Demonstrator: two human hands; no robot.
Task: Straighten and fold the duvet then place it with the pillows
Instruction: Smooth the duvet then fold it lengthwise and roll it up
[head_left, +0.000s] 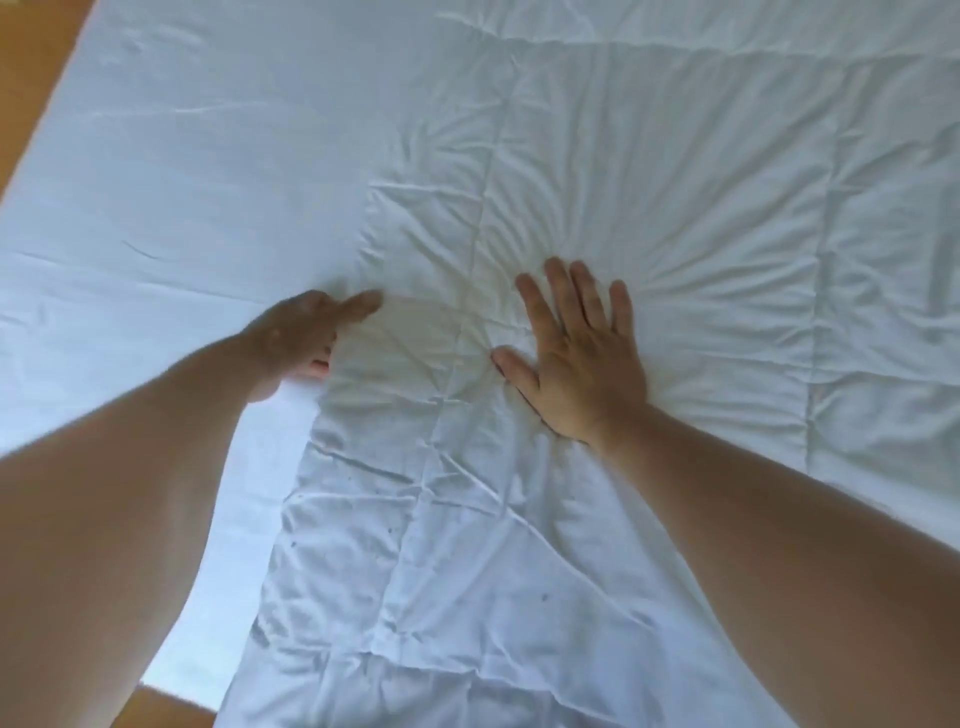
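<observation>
Wrinkled white quilted duvet (649, 234) overlies smooth white sheet (182, 182). Right hand (576, 364) rests flat on it, fingers spread. Left hand (304, 338) at its edge is blurred, grip unclear.

We see our left arm (130, 493) and right arm (779, 519) bare to the edge of view. Our left hand (304, 338) looks blurred, our right hand (587, 369) sharp; both are bare.
</observation>
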